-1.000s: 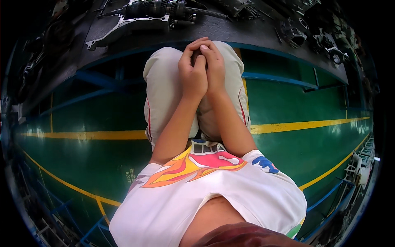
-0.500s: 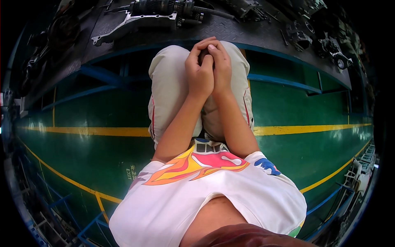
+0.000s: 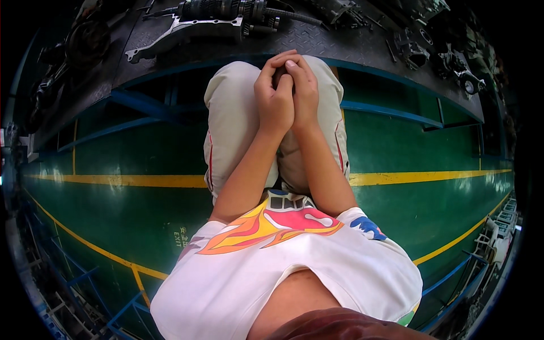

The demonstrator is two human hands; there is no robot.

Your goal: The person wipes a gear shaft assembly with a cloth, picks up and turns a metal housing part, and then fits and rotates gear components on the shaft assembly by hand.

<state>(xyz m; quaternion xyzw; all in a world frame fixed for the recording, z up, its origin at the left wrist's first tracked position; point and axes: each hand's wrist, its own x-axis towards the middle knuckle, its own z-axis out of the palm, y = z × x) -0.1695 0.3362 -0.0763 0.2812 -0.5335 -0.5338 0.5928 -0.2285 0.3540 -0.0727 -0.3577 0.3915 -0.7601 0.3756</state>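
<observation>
My left hand (image 3: 273, 101) and my right hand (image 3: 306, 93) are cupped together above my knees, palms facing, fingers bent over one another. The thumbs lie side by side, and a dark hollow shows between them and the fingers. Whether anything lies inside that hollow I cannot make out. Both forearms rest along my light trousers (image 3: 232, 107). Just beyond the fingertips runs the front edge of a dark metal workbench (image 3: 317, 48). On it, farther off, lie a toothed gear shaft (image 3: 221, 10) and a silver metal casing (image 3: 190, 31) with a flanged, holed edge.
More machine parts lie at the bench's right, among them a metal housing (image 3: 412, 51) and a part with a round end (image 3: 469, 85). A large round part (image 3: 88, 42) sits at the left. Blue frame bars (image 3: 391, 110) run below the bench, over a green floor (image 3: 419, 147) with yellow lines.
</observation>
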